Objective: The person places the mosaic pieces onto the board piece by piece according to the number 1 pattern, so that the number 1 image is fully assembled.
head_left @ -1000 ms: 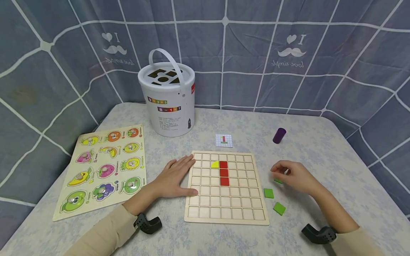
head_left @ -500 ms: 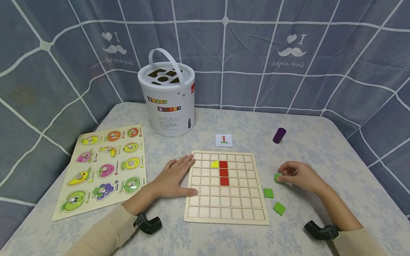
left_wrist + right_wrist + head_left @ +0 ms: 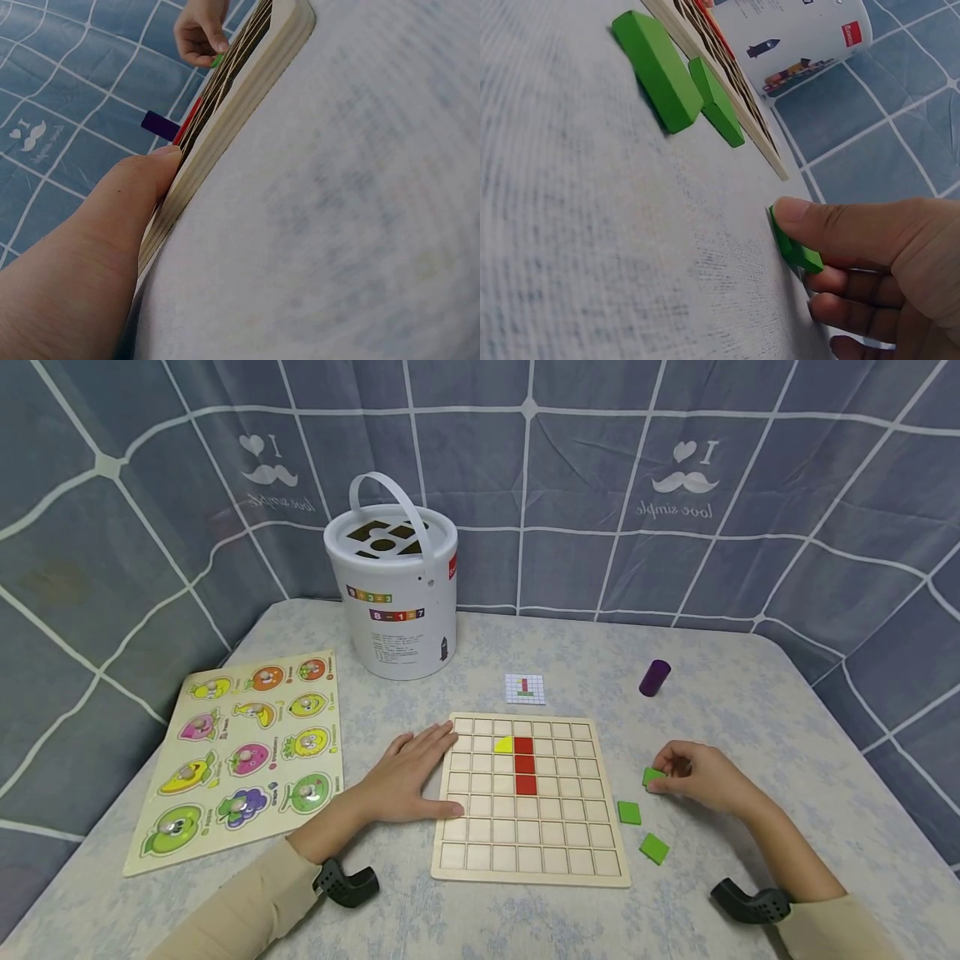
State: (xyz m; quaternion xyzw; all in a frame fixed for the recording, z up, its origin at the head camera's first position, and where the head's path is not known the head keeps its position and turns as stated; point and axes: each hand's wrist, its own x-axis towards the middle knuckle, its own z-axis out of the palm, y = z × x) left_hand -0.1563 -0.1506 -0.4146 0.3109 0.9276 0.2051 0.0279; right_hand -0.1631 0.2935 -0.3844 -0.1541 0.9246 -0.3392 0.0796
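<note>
My left hand [image 3: 408,778] lies with straight fingers along the left edge of a wooden grid board [image 3: 531,860], the thumb resting on its rim. Three red squares [image 3: 525,765] stand in a column in the board's cells, with a yellow quarter-round piece [image 3: 504,745] beside the top one. Right of the board, my right hand [image 3: 708,779] pinches a green square tile [image 3: 807,258] between thumb and fingers. In the right wrist view the tile is tilted, low at the table. Two more green tiles, one nearer the board [image 3: 629,812] and one lower [image 3: 654,848], lie on the tablecloth.
A small pattern card [image 3: 524,689] lies behind the board. At the back left stands a white bucket [image 3: 393,635] with a holed lid. A fruit puzzle board [image 3: 240,768] takes up the left side. A purple cylinder [image 3: 655,678] lies at the back right.
My right hand has shifted slightly right and now pinches the green tile, which was mostly under the fingers a second ago. The left hand and the board have stayed put.
</note>
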